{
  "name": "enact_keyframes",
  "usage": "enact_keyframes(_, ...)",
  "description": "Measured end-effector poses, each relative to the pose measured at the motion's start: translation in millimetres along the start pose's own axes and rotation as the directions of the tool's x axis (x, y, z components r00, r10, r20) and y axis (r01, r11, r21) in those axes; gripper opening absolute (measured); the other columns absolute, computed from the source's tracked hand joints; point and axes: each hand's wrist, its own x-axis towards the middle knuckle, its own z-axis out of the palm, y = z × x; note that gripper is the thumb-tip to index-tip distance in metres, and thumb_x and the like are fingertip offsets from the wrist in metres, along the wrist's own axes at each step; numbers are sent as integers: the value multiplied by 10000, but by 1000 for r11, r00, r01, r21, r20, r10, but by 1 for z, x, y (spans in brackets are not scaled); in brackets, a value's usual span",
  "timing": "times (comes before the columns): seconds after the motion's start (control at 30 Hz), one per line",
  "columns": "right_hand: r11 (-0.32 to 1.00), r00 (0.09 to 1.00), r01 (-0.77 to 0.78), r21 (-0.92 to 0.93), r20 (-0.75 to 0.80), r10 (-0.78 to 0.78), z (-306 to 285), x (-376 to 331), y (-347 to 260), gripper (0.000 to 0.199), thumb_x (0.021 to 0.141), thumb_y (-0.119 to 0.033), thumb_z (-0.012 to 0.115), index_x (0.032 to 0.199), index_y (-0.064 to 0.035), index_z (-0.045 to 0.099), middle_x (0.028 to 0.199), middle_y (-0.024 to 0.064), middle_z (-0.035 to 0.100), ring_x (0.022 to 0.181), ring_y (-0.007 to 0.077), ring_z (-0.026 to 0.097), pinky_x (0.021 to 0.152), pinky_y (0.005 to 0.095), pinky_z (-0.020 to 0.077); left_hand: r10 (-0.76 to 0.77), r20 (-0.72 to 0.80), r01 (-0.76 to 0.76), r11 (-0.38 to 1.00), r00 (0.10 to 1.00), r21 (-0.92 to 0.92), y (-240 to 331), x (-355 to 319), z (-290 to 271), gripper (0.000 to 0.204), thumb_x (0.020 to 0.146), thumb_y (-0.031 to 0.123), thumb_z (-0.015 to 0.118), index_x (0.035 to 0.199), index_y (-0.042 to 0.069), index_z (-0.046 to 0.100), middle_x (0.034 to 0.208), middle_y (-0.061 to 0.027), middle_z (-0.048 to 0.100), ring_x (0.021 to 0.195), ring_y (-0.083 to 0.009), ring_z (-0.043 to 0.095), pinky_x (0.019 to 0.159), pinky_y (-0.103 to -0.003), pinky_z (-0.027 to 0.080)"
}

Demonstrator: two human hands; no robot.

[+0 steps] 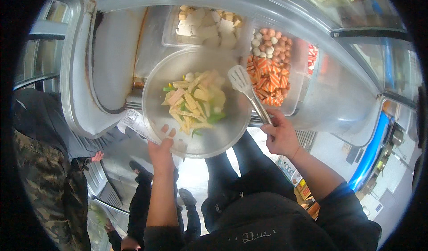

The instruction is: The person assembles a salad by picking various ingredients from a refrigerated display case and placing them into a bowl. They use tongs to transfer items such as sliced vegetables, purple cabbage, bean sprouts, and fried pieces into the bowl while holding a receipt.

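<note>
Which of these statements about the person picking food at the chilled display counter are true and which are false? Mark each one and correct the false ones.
1. The left hand holds the round clear plastic bowl by its near rim. True.
2. The right hand holds a wooden spoon. False: it holds metal tongs.
3. The bowl is empty. False: it holds pale yellow strips and green pieces.
4. The tongs' tip hovers beside the tray of orange-and-white sticks. True.
5. A white paper slip lies under the bowl's left edge. True.
</note>
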Motion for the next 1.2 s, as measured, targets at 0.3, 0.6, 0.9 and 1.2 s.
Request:
enact_keyframes(0.3,458,860,-485,745,312,404,-8,17,-13,309,758,18,559,1052,-74,583,1011,139,572,714,198,607,565,302,495,27,0,-27,1000,1000,-16,-8,4,-5,854,702,-92,450,1486,134,197,1355,-221,430,1171,-375,539,840,-486,529)
enact_keyframes(0.6,49,735,-356,933,247,631,-10,39,-13,162,863,-4,505,1018,-42,483,842,106,562,621,162,550,541,290,470,-32,38,34,997,999,-71,-6,7,-13,820,709,-114,455,1474,78,230,1362,-206,448,1222,-330,509,909,-441,497)
enact_keyframes(0.9,991,975,82,108,-216,-58,31,27,9,227,627,78,560,774,-53,672,1235,214,480,981,359,603,852,373,500,-85,262,100,994,961,-44,-16,29,-48,879,675,-104,461,1490,96,198,1393,-198,432,1254,-379,476,942,-519,470)
enact_keyframes(1.2,941,933,318,-115,-141,-332,34,43,7,241,568,30,602,770,-79,677,1248,231,470,865,325,621,689,366,528,-116,337,136,990,934,-36,-10,41,-43,885,703,-114,511,1497,86,175,1399,-222,410,1257,-389,468,1003,-512,422)
